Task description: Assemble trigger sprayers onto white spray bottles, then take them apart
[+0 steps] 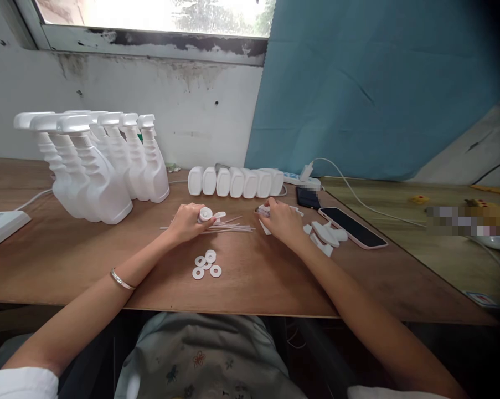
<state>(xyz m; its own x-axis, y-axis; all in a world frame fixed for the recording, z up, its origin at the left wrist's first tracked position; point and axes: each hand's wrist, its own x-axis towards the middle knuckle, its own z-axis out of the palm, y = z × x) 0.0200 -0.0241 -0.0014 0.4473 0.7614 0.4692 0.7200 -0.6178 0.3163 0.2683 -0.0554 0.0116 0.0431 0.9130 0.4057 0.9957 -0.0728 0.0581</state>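
Note:
My left hand [184, 223] is closed around a white spray trigger head [205, 214], its round collar opening facing me. Beneath it, thin white dip tubes [239, 228] lie loosely on the table. My right hand [281, 220] rests palm down with curled fingers on a small group of white and clear pieces. Its fingers hide whatever they grip. Several flat white ring washers [215, 271] sit in front, between my forearms. Right of my right hand is a small pile of white trigger parts [326, 234].
Assembled white spray bottles [104, 188] stand upright at the left. Along the wall is a row of white rounded containers [222, 182]. A phone [352, 227], a black device [308, 197] and a power strip [293, 178] with a cable lie to the right. Another power strip [4, 228] is far left.

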